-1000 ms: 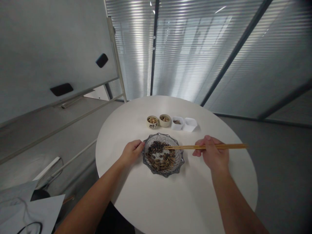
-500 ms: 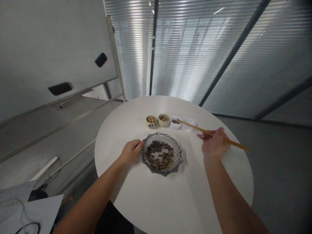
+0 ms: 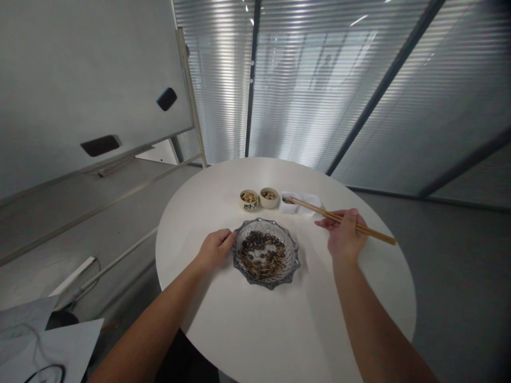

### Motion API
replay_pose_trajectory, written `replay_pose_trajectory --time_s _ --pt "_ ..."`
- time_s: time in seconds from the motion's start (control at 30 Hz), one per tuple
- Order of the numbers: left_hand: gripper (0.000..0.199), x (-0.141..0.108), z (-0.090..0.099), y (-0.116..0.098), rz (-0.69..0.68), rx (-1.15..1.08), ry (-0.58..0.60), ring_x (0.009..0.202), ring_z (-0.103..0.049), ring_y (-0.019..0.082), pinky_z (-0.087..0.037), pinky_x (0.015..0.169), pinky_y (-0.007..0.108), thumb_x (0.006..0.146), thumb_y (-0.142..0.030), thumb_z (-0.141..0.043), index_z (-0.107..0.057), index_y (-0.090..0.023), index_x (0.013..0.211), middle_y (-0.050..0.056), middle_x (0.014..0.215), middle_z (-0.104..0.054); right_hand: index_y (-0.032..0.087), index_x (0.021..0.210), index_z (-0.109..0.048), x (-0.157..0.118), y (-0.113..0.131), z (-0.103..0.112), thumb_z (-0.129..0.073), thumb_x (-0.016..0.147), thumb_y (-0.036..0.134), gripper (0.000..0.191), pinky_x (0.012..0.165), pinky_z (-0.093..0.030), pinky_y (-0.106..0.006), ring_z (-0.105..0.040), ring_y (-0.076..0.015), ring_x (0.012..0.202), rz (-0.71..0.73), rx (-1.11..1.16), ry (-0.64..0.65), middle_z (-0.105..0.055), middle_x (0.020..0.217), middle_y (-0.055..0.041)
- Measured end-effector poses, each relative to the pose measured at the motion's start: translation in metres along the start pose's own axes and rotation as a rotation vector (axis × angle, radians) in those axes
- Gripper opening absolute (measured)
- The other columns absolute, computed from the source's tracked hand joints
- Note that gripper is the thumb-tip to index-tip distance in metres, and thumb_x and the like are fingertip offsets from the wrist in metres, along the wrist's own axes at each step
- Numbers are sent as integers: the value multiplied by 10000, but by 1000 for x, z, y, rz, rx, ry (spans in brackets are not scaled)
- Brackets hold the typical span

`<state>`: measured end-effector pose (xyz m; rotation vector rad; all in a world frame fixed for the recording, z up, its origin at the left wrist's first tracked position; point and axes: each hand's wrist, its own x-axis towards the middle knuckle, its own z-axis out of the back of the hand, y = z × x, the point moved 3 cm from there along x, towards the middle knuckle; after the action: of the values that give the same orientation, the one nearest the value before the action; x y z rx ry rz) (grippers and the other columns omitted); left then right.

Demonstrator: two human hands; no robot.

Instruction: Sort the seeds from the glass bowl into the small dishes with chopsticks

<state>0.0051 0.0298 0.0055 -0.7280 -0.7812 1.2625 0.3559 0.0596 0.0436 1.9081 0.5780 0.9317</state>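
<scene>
1. At the far left, past the edge of the round white surface (image 3: pixel 279 330), sheets of paper (image 3: pixel 50 348) lie low in the view, with a whiteboard (image 3: pixel 91 80) on a metal frame standing above them.

2. The left hand (image 3: pixel 215 249) rests on the surface near its left edge, curled loosely with the fingers drawn in. It has hold of nothing that shows, and its fingertips touch or sit just beside the left rim of the dish.

3. Toward the middle of the surface lies a scalloped glass dish (image 3: pixel 293 271), heaped with striped sunflower seeds (image 3: pixel 261 268) and darker seeds (image 3: pixel 259 239). The two kinds lie in loose clusters across its base.

4. Beyond the dish, near the far edge of the surface, stand two small ceramic cups side by side. The left cup (image 3: pixel 249 200) carries dark lettering; both it and the plain right cup (image 3: pixel 269 197) hold pale nuts or kernels.

5. Just right of the cups sit two white square dishes, touching or nearly so: the left one (image 3: pixel 288 203) has a few small dark bits inside, and the right one (image 3: pixel 310 202) sits just beyond it.

6. The right hand (image 3: pixel 345 234) is raised above the right part of the surface, pinching a pair of wooden chopsticks (image 3: pixel 339 216) — their tips reach into the left white dish. Whether they grip anything there is too small to tell.
</scene>
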Motion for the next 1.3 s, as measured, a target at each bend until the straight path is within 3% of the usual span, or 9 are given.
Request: replay_pose_trajectory --time_s 0.13,0.3,0.43,0.6,0.8,0.93,1.3 --pt "474 0 0 1 7 -1 9 634 -406 130 -300 578 260 953 -546 -440 -451 -196 632 -22 628 -446 170 679 -644 -9 19 2 -646 897 596 479 400 -584 -327 -596 -154 366 19 88 69 -638 552 -2" --pt "453 0 0 0 0 -3 11 644 -406 128 -303 587 260 956 -517 -443 -454 -192 642 -19 642 -448 209 687 -711 -29 39 6 -666 910 542 402 326 -490 -295 -582 -160 344 3 66 317 -691 613 -34" --pt "461 0 0 1 11 -16 18 645 -410 129 -305 582 258 956 -531 -439 -470 -191 646 -18 639 -441 216 751 -732 -42 38 7 -697 891 551 365 390 -502 -298 -590 -161 387 -90 -7 526 -696 620 -34" --pt "474 0 -1 4 7 -19 1 634 -401 126 -301 575 258 951 -548 -449 -466 -192 639 -22 631 -430 177 745 -715 -45 33 5 -625 915 624 487 414 -499 -279 -583 -160 401 -114 -182 617 -648 515 -36" --pt "473 0 -2 5 10 -25 -5 632 -404 127 -308 564 254 949 -549 -454 -474 -193 639 -22 630 -433 166 738 -704 -45 29 1 -618 917 627 502 416 -500 -252 -576 -146 390 -135 -252 608 -618 468 -20" --pt "478 0 -2 6 10 -32 -6 633 -405 127 -310 562 254 948 -559 -454 -476 -193 640 -23 635 -433 167 707 -687 -47 25 -2 -629 919 609 494 399 -496 -242 -574 -138 376 -133 -234 531 -626 473 -18" --pt "461 0 -1 2 -4 -14 7 630 -416 128 -304 575 262 955 -528 -444 -485 -192 642 -21 631 -446 170 580 -633 -44 33 -11 -731 844 555 477 265 -436 -264 -517 -143 274 -158 115 341 -596 455 -3"
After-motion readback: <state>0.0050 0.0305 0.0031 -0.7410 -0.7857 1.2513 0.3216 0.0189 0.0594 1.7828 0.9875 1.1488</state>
